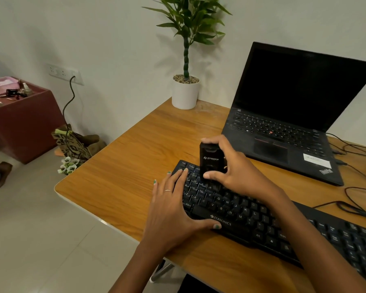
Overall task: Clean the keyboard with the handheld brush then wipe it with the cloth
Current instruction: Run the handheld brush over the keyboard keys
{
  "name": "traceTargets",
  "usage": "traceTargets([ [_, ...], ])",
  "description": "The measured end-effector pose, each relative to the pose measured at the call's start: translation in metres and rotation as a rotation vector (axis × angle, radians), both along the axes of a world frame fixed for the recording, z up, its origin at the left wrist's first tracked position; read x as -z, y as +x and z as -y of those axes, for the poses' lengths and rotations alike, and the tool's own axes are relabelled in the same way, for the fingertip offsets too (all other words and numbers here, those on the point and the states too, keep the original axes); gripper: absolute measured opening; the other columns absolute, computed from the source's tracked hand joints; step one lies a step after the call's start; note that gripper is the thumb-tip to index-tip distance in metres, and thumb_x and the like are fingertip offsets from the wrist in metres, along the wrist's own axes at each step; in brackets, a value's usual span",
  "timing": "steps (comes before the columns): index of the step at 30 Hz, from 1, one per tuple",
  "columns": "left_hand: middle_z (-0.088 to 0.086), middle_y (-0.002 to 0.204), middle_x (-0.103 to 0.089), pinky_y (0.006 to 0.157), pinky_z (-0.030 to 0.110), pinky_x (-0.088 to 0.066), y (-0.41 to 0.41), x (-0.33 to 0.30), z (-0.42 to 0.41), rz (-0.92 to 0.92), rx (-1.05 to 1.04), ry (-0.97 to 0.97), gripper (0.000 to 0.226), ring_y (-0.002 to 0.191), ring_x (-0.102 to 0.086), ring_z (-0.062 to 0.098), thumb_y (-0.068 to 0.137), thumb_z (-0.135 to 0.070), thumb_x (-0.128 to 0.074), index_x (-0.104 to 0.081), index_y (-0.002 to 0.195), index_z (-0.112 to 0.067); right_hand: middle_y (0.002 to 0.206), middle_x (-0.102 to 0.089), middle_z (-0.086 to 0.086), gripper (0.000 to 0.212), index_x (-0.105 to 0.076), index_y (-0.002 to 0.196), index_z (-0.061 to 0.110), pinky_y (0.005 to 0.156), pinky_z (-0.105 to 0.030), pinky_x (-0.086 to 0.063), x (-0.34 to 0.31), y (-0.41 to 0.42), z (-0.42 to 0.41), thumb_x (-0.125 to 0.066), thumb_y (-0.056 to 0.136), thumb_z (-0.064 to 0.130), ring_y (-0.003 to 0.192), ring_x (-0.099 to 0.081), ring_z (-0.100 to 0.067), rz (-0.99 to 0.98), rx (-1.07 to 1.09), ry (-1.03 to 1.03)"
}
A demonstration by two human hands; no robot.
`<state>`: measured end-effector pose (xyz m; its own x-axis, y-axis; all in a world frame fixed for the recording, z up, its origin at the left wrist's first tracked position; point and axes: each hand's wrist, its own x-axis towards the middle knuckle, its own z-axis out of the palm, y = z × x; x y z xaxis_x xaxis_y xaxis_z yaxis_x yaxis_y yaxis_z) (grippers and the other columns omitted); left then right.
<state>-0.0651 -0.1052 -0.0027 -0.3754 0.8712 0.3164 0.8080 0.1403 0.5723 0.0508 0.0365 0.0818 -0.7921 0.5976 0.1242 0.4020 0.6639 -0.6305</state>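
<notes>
A black Zebronics keyboard (251,216) lies slanted across the wooden desk (125,176). My right hand (235,168) grips a black handheld brush (212,161) upright, with its bristles down on the keys near the upper left rows. My left hand (173,206) rests flat on the keyboard's left end, fingers straight over the keys and thumb on the front edge. No cloth shows in the head view.
An open black laptop (287,132) stands behind the keyboard at the right. A potted plant (185,92) sits at the desk's back edge. Black cables (351,199) trail at the right. Left of the desk are the floor, a maroon cabinet (23,123) and a bag (72,144).
</notes>
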Motion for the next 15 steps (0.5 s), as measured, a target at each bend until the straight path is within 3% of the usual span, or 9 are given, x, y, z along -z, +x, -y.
traceTargets([
  [3,-0.01,0.154,-0.025,0.117,0.038,0.0,0.0001,0.0001,-0.0002,-0.004,-0.002,0.003,0.132,0.145,-0.011,0.012,0.046,-0.1,-0.042,-0.02,0.152,-0.025,0.096,-0.056,0.008,0.072,-0.026,0.131,0.043,0.056,-0.018,-0.041,0.0,-0.0001,-0.0074,-0.073,0.081,0.02,0.063,-0.053,-0.003,-0.023,0.095,0.031],
  [7,-0.011,0.155,-0.023,0.118,0.038,0.0,0.0,0.0001,0.0,-0.004,-0.001,-0.002,0.131,0.145,-0.01,0.01,0.046,-0.1,-0.042,-0.018,0.152,-0.026,0.104,-0.058,0.008,0.07,-0.03,0.127,0.046,0.066,-0.028,-0.055,-0.0025,-0.0009,-0.0021,-0.075,0.08,0.019,0.079,-0.062,-0.009,0.005,-0.005,-0.051],
  [11,-0.01,0.155,-0.023,0.118,0.04,-0.001,0.0,0.0009,0.0001,-0.008,0.002,-0.012,0.132,0.145,-0.012,0.011,0.046,-0.1,-0.041,-0.019,0.152,-0.025,0.092,-0.057,0.007,0.072,-0.027,0.131,0.042,0.054,-0.02,-0.043,-0.0028,0.0,-0.0099,-0.073,0.081,0.022,0.066,-0.055,-0.007,0.02,0.105,0.025],
  [15,-0.011,0.155,-0.022,0.118,0.039,-0.001,-0.0005,0.0,0.0007,-0.01,0.002,-0.016,0.132,0.145,-0.01,0.011,0.046,-0.101,-0.04,-0.016,0.152,-0.026,0.106,-0.059,0.005,0.07,-0.031,0.127,0.045,0.065,-0.028,-0.055,-0.0033,0.0008,-0.0029,-0.075,0.079,0.019,0.079,-0.062,-0.009,0.002,0.017,-0.069],
])
